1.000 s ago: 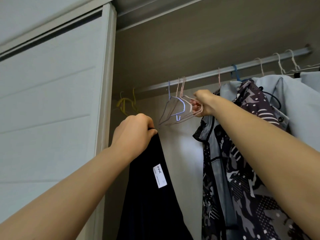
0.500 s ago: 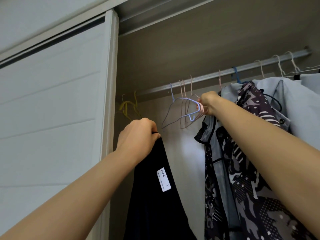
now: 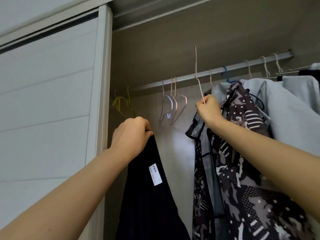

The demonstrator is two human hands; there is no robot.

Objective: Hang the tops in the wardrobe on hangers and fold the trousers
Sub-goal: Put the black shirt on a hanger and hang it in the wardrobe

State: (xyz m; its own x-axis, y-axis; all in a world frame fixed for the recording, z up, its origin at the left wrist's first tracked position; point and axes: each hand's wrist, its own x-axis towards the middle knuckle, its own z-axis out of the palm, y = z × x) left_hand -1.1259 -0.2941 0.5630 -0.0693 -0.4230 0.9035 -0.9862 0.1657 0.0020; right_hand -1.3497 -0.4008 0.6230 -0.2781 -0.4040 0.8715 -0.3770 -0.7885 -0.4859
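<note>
**Both hands up at the wardrobe rail, one on a garment, one on a hanger**

Head view: The left hand (image 3: 131, 134) is raised in front of the open wardrobe with its fingers clenched round the top edge of a dark garment (image 3: 150, 196). The cloth comes out from under the curled fingers and thumb and hangs straight down below the fist. A white label (image 3: 155, 174) shows on it a little below the hand. So little of the garment shows that it may be either a top or trousers.

The right hand (image 3: 208, 110) is further right and a little higher. It grasps a thin pink hanger (image 3: 200, 89) between thumb and curled fingers. The wire rises out of the top of the fist, and its upper end stands above the rail (image 3: 183, 78), not hooked over it.

A few bare hangers (image 3: 173, 108) hang on the rail between the two hands, and yellow hangers (image 3: 121, 104) hang at the far left end, above the left hand. Just behind the right hand hangs a patterned jacket (image 3: 242, 153), with a pale blue shirt (image 3: 285, 110) beside it to the right. The sliding door (image 3: 48, 101) fills the left side.
</note>
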